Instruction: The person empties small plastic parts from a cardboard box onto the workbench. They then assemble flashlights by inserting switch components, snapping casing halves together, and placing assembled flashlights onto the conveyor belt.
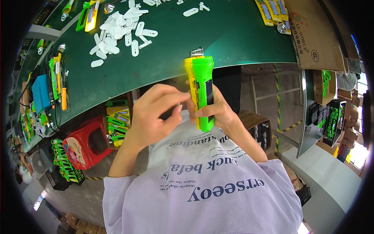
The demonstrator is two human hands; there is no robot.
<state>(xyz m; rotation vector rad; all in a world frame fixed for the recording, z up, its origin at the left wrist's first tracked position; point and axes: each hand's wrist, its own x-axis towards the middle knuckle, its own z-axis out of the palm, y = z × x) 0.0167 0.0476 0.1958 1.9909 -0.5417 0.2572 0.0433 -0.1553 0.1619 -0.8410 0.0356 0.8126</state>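
Note:
My right hand (pixel 221 107) is closed round a green and yellow flashlight (pixel 203 84), held upright in front of my shirt. Its thumb lies across the lower green half, and a dark panel runs down that half. At the flashlight's top a silver reflector (pixel 196 52) sits tilted on the open end. My left hand (pixel 157 111) is at the yellow side, fingers bent and apart, with fingertips at or very near the side slot. Nothing shows between its thumb and forefinger. Whether the fingertips press on the casing is hard to tell.
The green table (pixel 163 46) bears a heap of white plastic pieces (pixel 120 29). Yellow flashlight halves (pixel 272 11) lie by a cardboard box (pixel 315 35) at the far right. A red stool (pixel 87 142) and a crate of green flashlights (pixel 66 162) stand at left below the table.

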